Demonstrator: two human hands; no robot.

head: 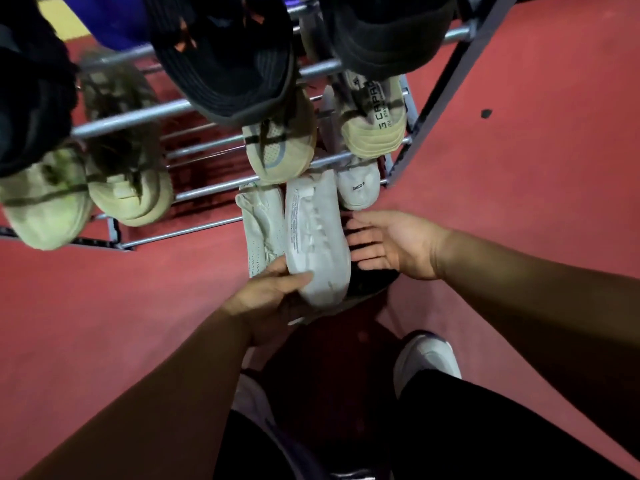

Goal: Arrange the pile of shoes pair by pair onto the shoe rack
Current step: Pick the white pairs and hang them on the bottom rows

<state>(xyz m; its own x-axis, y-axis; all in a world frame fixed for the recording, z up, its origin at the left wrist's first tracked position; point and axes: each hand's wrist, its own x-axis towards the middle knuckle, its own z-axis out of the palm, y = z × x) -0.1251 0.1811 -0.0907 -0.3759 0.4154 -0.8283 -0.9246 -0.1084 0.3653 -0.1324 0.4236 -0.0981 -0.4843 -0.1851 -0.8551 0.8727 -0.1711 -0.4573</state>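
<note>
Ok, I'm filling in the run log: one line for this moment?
left hand: holds white shoe by heel | right hand: open, over black shoe | rack: partly filled

Shoe rack (pixel 138 118): round metal rails, smooth, with a bright sheen. Floor (pixel 519 133): red, matt, finely grained. White sneaker (pixel 317 237): matt cloth upper, creased. Pale sneaker (pixel 263 230): perforated cloth. Black shoe (pixel 228 74): ribbed, dull rubbery sole. Beige shoe (pixel 374 126): matt moulded sole.
</note>
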